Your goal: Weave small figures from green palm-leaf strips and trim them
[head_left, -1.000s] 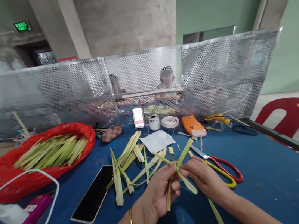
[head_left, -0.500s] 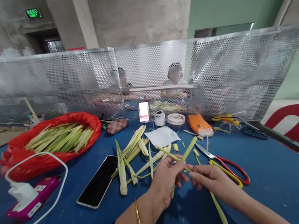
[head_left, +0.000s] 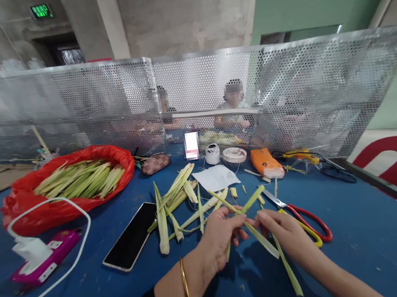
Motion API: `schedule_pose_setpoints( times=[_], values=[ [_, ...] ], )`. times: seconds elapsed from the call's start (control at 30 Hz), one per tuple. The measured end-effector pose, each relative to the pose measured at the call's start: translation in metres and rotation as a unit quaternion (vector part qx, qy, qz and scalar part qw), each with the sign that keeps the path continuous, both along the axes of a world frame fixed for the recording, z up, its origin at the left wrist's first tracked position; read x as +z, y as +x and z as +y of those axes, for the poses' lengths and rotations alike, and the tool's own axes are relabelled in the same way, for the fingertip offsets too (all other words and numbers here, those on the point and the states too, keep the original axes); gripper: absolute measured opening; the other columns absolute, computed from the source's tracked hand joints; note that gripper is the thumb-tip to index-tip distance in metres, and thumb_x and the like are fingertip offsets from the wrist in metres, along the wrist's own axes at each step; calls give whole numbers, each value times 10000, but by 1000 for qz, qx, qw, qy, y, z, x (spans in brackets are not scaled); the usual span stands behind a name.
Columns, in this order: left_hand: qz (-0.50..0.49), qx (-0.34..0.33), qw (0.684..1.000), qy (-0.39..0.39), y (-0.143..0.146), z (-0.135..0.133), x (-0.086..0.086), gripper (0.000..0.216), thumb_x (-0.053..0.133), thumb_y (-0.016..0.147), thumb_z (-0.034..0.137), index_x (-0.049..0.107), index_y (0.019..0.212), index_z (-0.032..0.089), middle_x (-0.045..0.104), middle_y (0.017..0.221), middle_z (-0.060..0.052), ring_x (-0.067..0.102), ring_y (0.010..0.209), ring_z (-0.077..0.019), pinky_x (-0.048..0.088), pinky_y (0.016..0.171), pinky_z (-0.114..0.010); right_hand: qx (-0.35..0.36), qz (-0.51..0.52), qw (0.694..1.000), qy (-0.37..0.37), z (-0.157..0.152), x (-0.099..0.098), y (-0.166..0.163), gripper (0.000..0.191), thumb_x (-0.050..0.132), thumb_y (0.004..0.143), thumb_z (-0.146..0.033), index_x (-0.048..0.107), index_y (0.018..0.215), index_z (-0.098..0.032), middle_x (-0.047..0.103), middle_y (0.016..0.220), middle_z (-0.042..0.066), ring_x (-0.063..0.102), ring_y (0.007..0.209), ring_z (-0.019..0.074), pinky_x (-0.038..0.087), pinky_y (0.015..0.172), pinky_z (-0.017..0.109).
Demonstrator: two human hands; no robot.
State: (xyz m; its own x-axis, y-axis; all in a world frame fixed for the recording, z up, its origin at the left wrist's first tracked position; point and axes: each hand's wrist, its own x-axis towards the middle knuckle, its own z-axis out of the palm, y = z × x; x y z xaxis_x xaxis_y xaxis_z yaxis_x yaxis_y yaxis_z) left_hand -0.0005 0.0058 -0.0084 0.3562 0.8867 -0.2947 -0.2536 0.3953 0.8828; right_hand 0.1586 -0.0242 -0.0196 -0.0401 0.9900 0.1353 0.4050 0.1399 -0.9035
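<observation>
My left hand (head_left: 224, 232) pinches crossed green leaf strips (head_left: 252, 200) between thumb and fingers. From the crossing, one pale strip end (head_left: 265, 242) slants down to the right, between my hands. Just right of the crossing, my right hand (head_left: 281, 228) has thumb and fingertips pressed together; whatever lies in that pinch is too small to make out. Another long green strip (head_left: 290, 272) runs down beside my right hand, partly hidden by it. Scissors (head_left: 303, 215) with red and yellow handles lie to the right. Cut leaf pieces (head_left: 162, 224) are heaped left of my hands.
A red plastic bag (head_left: 16, 212) of leaf strips stands at left, near a purple power strip (head_left: 63, 247) and a phone (head_left: 130, 242). White paper (head_left: 216, 179), a thread spool (head_left: 212, 155), a tape roll (head_left: 235, 155) and an orange packet (head_left: 265, 162) lie before a perforated metal screen (head_left: 195, 81).
My right hand has let go of the pale strip end and drawn slightly right and up. That end now hangs free below the crossing. My left hand keeps its hold.
</observation>
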Motion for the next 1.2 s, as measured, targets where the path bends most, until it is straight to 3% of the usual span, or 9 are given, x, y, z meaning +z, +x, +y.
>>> schedule_pose_setpoints(
  times=[0.17, 0.37, 0.47, 0.53, 0.63, 0.7, 0.8, 0.93, 1.2],
  values=[
    [32, -114, 992, -33, 2, -7, 2, 337, 672, 738, 436, 605, 856, 127, 705, 766, -84, 531, 392, -56, 275, 322, -146, -45, 192, 979, -52, 3, 4, 1, 379, 627, 779, -513, 549, 619, -179, 511, 543, -23, 501, 529, 135, 426, 585, 281],
    [48, -141, 989, -12, 7, -14, 1, 266, 725, 684, 363, 654, 764, 120, 626, 598, -9, 496, 364, -46, 258, 304, -146, -80, 262, 959, -73, 0, -1, -7, 405, 704, 691, -513, 538, 543, -176, 503, 495, -20, 464, 456, 118, 402, 508, 273],
    [66, -122, 990, -11, 6, -13, -1, 257, 727, 688, 350, 640, 773, 123, 619, 577, -1, 512, 360, -55, 253, 300, -142, -85, 188, 977, -51, 6, -3, 2, 376, 667, 728, -523, 585, 634, -168, 520, 523, -16, 493, 491, 137, 432, 550, 291],
    [77, -113, 990, -19, 5, -13, -2, 288, 709, 708, 380, 606, 801, 128, 673, 628, -43, 529, 359, -68, 267, 300, -146, -141, 74, 986, 43, 9, 0, 12, 360, 633, 759, -519, 638, 819, -164, 605, 679, 30, 565, 635, 191, 463, 635, 330],
    [80, -137, 987, -10, 6, -14, -3, 304, 629, 766, 433, 576, 799, 135, 716, 712, -101, 558, 368, -93, 290, 294, -157, -201, -144, 941, 231, 8, 9, 20, 365, 609, 803, -452, 637, 1076, -211, 637, 1045, 105, 564, 997, 286, 408, 889, 458],
    [87, -164, 983, 10, 7, -17, -3, 292, 596, 780, 429, 590, 778, 137, 715, 711, -94, 562, 366, -96, 296, 289, -159, -124, -233, 926, 270, 3, 14, 17, 212, 591, 839, -369, 680, 988, -247, 656, 1048, 81, 568, 1032, 278, 306, 999, 504],
    [112, -187, 975, 32, 9, -21, -2, 253, 593, 761, 381, 628, 731, 132, 705, 702, -74, 546, 349, -84, 299, 297, -161, 20, -204, 960, 190, -4, 16, 5, 200, 568, 863, -296, 667, 703, -228, 663, 767, 21, 619, 770, 192, 432, 864, 389],
    [128, -199, 971, 34, 10, -23, -2, 201, 587, 728, 311, 662, 718, 125, 705, 712, -72, 573, 381, -96, 299, 318, -164, 17, -108, 985, 132, -8, 10, -5, 279, 568, 845, -280, 603, 581, -198, 548, 592, -5, 541, 595, 153, 434, 568, 267],
    [97, -204, 974, 6, 9, -24, -2, 205, 632, 723, 316, 687, 722, 118, 704, 707, -82, 594, 457, -116, 334, 358, -175, 11, -151, 964, 220, -8, 8, -3, 216, 538, 886, -264, 663, 714, -231, 656, 721, 8, 617, 731, 187, 411, 883, 395]
  ],
)
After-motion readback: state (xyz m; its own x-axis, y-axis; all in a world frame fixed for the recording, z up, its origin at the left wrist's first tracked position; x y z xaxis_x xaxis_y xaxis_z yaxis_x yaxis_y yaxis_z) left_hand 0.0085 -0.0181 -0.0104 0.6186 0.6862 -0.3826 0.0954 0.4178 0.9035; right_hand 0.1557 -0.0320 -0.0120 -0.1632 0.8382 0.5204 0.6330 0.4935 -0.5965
